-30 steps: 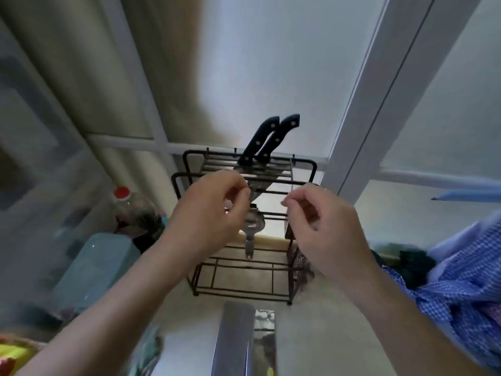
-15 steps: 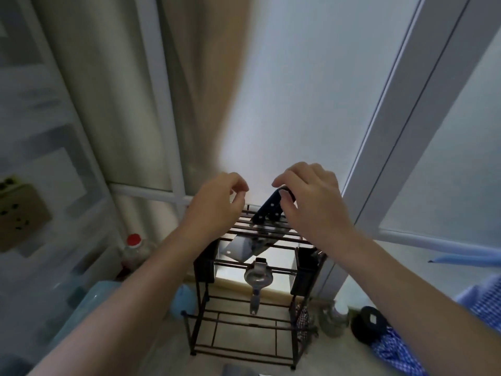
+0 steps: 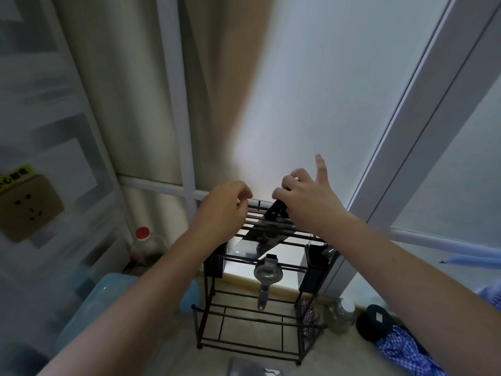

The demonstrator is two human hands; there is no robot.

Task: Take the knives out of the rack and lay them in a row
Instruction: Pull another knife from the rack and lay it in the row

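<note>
A black wire rack (image 3: 252, 316) stands against a frosted window. Black knife handles (image 3: 274, 212) stick up from its slotted top, blades hanging below the bars. My right hand (image 3: 306, 202) is closed over the handles' upper ends, index finger pointing up. To the left, my left hand (image 3: 225, 210) rests on the rack's top bars, fingers curled, nothing seen in it.
A metal strainer (image 3: 267, 275) hangs inside the rack. A red-capped bottle (image 3: 145, 245) and a blue container (image 3: 108, 299) sit to the left; a jar (image 3: 341, 316), a dark round object (image 3: 375, 321) and blue checked cloth (image 3: 406, 351) sit to the right. A wall socket (image 3: 29, 207) is far left.
The view tilted upward, so the rack sits lower in frame. My right hand rose from in front of the rack onto the knife handles; my left hand moved up to the top bars.
</note>
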